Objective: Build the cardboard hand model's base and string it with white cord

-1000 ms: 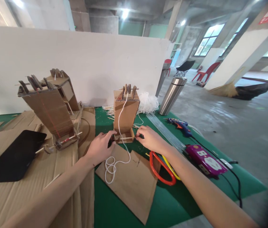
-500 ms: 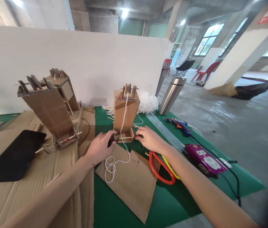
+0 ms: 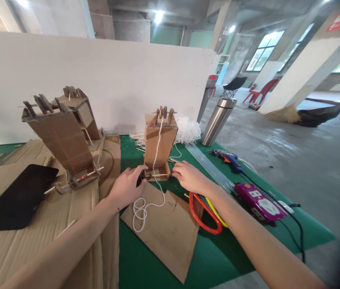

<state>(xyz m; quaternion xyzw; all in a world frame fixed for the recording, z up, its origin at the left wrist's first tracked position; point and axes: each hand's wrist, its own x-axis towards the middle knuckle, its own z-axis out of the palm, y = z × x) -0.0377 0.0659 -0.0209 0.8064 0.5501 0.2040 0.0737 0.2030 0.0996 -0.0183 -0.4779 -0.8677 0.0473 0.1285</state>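
Note:
A small cardboard tower (image 3: 160, 142) stands upright in front of me, with cardboard discs (image 3: 161, 112) on a stick across its top. White string (image 3: 158, 150) runs down from the discs and ends in loose loops on a flat cardboard sheet (image 3: 170, 228). Across the tower's low base lies a thin wooden stick (image 3: 159, 175). My left hand (image 3: 129, 182) is curled at its left end, around a dark part mostly hidden by the fingers. At the right end, my right hand (image 3: 186, 174) is closed, its fingertips pinching the stick's tip beside the base wall.
Two more cardboard towers (image 3: 64, 140) stand left, beside a black flat panel (image 3: 19, 198). To the right are red-handled scissors or pliers (image 3: 202, 218), clear glue sticks (image 3: 208, 166), a glue gun (image 3: 228, 159), a purple power strip (image 3: 258, 202) and a steel flask (image 3: 218, 122).
Almost nothing differs. My right hand's fingers have shifted slightly at the stick's end; the tower, string and left hand stay in place.

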